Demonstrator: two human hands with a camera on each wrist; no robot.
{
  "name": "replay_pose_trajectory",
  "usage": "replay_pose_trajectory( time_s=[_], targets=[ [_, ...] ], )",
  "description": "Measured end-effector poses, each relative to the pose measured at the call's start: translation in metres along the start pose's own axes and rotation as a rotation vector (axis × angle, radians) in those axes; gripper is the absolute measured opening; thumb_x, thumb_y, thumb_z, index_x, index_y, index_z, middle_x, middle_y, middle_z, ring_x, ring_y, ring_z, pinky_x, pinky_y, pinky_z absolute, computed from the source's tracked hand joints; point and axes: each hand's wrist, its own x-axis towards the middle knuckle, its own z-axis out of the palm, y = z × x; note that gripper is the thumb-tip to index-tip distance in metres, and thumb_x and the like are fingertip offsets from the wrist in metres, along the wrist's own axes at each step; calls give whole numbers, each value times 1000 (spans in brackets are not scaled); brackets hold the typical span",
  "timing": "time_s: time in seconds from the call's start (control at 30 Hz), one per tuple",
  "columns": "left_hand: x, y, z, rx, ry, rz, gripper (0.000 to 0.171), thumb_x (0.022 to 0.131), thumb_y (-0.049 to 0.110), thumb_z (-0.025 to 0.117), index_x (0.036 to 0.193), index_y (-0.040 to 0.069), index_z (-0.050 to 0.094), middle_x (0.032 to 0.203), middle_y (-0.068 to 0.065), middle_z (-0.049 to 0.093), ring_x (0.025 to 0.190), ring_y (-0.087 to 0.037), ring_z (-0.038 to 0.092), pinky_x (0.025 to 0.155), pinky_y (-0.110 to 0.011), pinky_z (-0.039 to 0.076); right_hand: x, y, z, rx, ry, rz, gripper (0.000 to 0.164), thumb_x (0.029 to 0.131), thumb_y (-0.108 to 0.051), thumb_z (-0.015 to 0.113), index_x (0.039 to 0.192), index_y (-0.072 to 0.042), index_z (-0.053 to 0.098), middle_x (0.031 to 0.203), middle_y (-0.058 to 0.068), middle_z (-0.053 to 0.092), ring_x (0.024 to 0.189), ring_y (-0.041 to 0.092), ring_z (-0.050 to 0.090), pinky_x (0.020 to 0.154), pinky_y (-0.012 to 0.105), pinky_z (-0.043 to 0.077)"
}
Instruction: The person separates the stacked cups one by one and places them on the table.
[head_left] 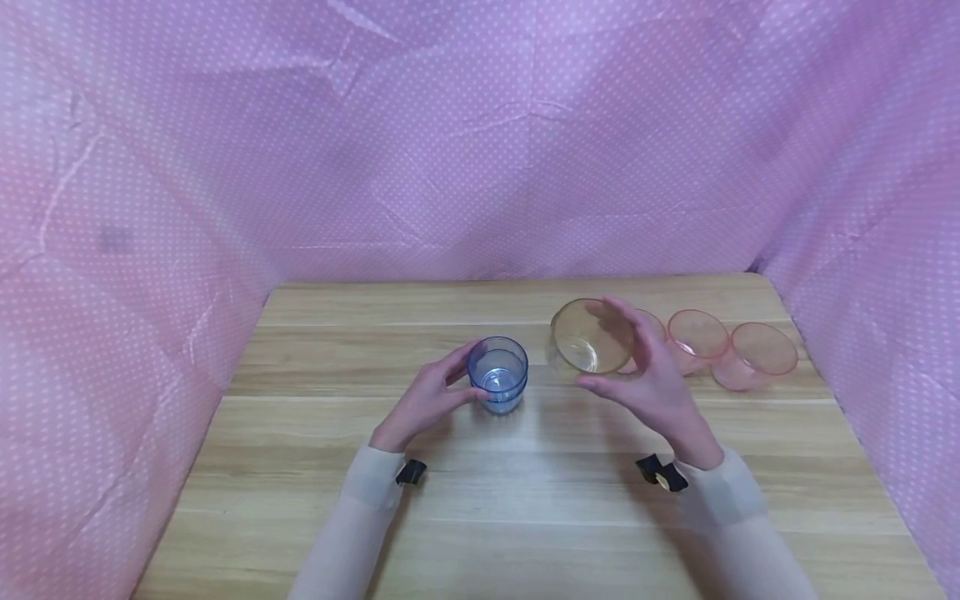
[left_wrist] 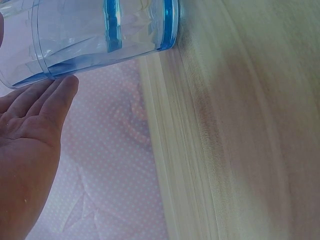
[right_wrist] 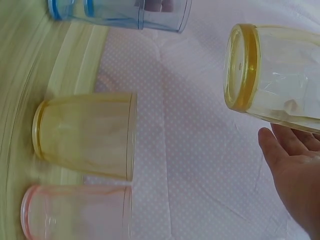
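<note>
Two clear blue cups, one nested in the other, stand upright on the table. My left hand grips them from the left, thumb at the near side and fingers at the far side. My right hand holds a clear yellow cup between thumb and fingers, raised above the table with its mouth up. A second yellow cup stands on the table in the right wrist view, largely hidden behind the held one from the head view. The left wrist view shows the blue cups' base at the tabletop.
Pink clear cups stand in a row at the right: one at the end, one in the middle, and one partly hidden behind my right hand. Pink dotted cloth hangs behind and beside the wooden table.
</note>
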Motion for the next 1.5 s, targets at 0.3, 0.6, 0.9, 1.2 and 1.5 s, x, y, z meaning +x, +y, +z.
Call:
replay_pose_trajectory(
  time_s=[0.3, 0.6, 0.9, 1.2, 1.5],
  targets=[
    [0, 0, 0, 16, -2, -1, 80, 90, 18, 83, 158, 9, 42, 155, -16, 50, 141, -33, 49, 117, -39, 42, -9, -6, -15, -37, 30, 16, 104, 61, 22, 87, 151, 11, 37, 147, 21, 55, 138, 29, 52, 120, 34, 39],
    [0, 1, 0, 2, -5, -10, 80, 90, 19, 82, 158, 8, 41, 155, -15, 50, 141, -33, 49, 117, -39, 42, -19, -11, -29, -48, 67, 62, 104, 60, 30, 80, 152, 7, 38, 148, 21, 54, 137, 20, 53, 119, 30, 38],
    [0, 1, 0, 11, 1, -12, 79, 90, 21, 82, 158, 9, 43, 155, -13, 51, 141, -30, 50, 116, -34, 42, -28, -10, -43, -23, 99, 21, 102, 59, 31, 80, 151, 11, 39, 145, 17, 58, 134, 22, 55, 116, 28, 41],
    [0, -1, -1, 20, -3, -34, 81, 90, 21, 82, 159, 10, 41, 156, -12, 50, 141, -29, 50, 115, -33, 43, -38, -14, -60, -22, 154, 69, 101, 62, 34, 77, 152, 7, 41, 146, 15, 58, 135, 20, 55, 116, 25, 41],
    [0, -1, -1, 19, 1, -37, 81, 90, 21, 83, 159, 11, 42, 155, -11, 51, 141, -30, 50, 115, -35, 43, -48, -19, -73, 12, 212, 72, 98, 64, 34, 76, 152, 8, 40, 144, 15, 59, 133, 20, 56, 114, 24, 42]
  ],
)
